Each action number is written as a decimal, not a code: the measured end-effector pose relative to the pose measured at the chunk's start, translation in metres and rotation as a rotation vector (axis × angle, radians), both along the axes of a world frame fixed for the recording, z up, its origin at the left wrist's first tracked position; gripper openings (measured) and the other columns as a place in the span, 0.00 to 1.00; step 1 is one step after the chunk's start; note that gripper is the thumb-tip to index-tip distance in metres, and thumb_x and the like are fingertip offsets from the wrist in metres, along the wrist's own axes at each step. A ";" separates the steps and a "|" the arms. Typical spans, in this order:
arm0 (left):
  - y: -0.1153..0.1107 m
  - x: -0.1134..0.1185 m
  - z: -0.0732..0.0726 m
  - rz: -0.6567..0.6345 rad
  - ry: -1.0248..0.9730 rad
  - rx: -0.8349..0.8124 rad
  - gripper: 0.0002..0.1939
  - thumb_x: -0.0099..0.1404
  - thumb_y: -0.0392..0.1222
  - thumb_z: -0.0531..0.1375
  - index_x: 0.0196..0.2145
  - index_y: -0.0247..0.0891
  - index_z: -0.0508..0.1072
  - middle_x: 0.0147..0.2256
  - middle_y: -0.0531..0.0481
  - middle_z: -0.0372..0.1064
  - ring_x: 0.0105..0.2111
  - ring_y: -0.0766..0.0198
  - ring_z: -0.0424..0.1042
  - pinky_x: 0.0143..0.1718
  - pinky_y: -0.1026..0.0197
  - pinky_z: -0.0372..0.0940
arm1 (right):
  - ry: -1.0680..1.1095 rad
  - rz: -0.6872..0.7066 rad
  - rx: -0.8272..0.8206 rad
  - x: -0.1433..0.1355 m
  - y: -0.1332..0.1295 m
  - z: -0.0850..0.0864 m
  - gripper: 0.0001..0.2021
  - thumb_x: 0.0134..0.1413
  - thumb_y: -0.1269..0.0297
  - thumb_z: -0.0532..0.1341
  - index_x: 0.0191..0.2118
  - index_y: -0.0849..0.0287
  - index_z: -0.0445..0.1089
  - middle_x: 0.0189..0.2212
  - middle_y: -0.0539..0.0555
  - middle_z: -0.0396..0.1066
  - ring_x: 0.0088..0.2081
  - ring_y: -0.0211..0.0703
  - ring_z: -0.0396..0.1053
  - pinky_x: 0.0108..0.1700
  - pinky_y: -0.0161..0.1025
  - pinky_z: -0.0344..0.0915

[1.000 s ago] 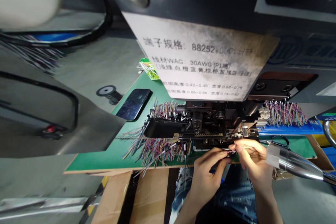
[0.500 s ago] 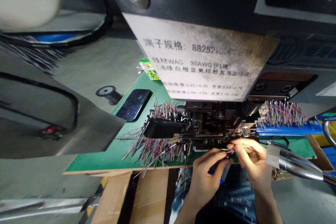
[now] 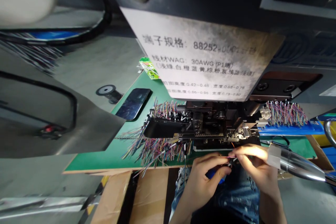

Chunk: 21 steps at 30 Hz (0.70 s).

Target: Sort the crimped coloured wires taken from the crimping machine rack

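Thin coloured wires point(image 3: 230, 156) run between my two hands, just in front of a crimping machine point(image 3: 210, 122). My left hand point(image 3: 207, 175) pinches the wires with thumb and fingers; a small dark-and-white piece shows at its fingertips. Close beside it, my right hand point(image 3: 254, 164) grips the same wires, and one orange strand sticks up from its fingertips toward the machine. The fingers partly cover the wires, so their number is unclear. A paper label point(image 3: 199, 63) with printed specifications is stuck on the machine above.
Bundles of coloured wires point(image 3: 160, 150) lie left on the green table point(image 3: 97, 159), with more wires point(image 3: 286, 113) on a blue tray at right. A phone point(image 3: 134, 104), a spool point(image 3: 109, 93), scissors point(image 3: 282, 141) and a metal lamp point(image 3: 301, 164) are nearby. Cardboard point(image 3: 149, 196) stands below the table edge.
Both hands have drawn back from the machine, lower in the view. The wires now stretch between them, and the orange strand stands clear of the right fingertips.
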<state>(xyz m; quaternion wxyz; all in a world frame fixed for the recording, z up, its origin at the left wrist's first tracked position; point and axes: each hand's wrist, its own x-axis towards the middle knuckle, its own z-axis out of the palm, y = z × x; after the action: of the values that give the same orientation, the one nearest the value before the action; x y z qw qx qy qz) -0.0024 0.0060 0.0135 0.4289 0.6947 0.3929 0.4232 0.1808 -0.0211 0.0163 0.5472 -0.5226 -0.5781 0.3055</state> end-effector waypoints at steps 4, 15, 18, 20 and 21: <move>0.001 0.005 -0.003 0.040 -0.029 0.038 0.08 0.66 0.31 0.67 0.36 0.40 0.86 0.30 0.49 0.84 0.30 0.60 0.83 0.35 0.65 0.76 | 0.022 -0.121 -0.078 -0.005 0.002 -0.004 0.07 0.66 0.60 0.68 0.41 0.52 0.85 0.29 0.52 0.84 0.25 0.45 0.75 0.31 0.42 0.74; -0.001 0.008 -0.008 0.101 -0.085 0.074 0.07 0.65 0.29 0.68 0.36 0.39 0.86 0.33 0.48 0.85 0.31 0.61 0.84 0.38 0.66 0.78 | 0.155 -0.119 -0.201 -0.011 0.004 -0.002 0.08 0.66 0.58 0.68 0.41 0.52 0.85 0.32 0.53 0.86 0.20 0.39 0.68 0.24 0.38 0.70; -0.001 0.008 -0.008 0.103 -0.080 0.073 0.07 0.65 0.30 0.68 0.36 0.39 0.85 0.33 0.48 0.85 0.31 0.60 0.83 0.38 0.66 0.79 | 0.197 -0.103 -0.207 -0.011 0.005 0.000 0.07 0.66 0.59 0.68 0.42 0.51 0.85 0.34 0.53 0.86 0.23 0.41 0.72 0.26 0.39 0.74; -0.001 0.008 -0.007 0.099 -0.078 0.063 0.06 0.65 0.30 0.68 0.36 0.39 0.85 0.32 0.48 0.84 0.30 0.61 0.83 0.36 0.66 0.78 | 0.224 -0.096 -0.213 -0.012 0.006 0.001 0.06 0.66 0.59 0.68 0.42 0.51 0.84 0.34 0.53 0.87 0.25 0.43 0.75 0.28 0.39 0.75; -0.001 0.009 -0.006 0.095 -0.079 0.058 0.06 0.65 0.30 0.68 0.35 0.38 0.85 0.32 0.48 0.84 0.29 0.61 0.83 0.35 0.67 0.78 | 0.232 -0.094 -0.216 -0.012 0.007 0.001 0.06 0.66 0.59 0.68 0.42 0.51 0.84 0.34 0.53 0.87 0.25 0.43 0.76 0.29 0.39 0.76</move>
<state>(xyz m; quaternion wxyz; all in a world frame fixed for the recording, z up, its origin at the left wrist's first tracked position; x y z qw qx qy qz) 0.0062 0.0052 0.0070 0.4032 0.6700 0.3958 0.4816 0.1687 -0.0145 0.0176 0.5646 -0.5661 -0.4498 0.3981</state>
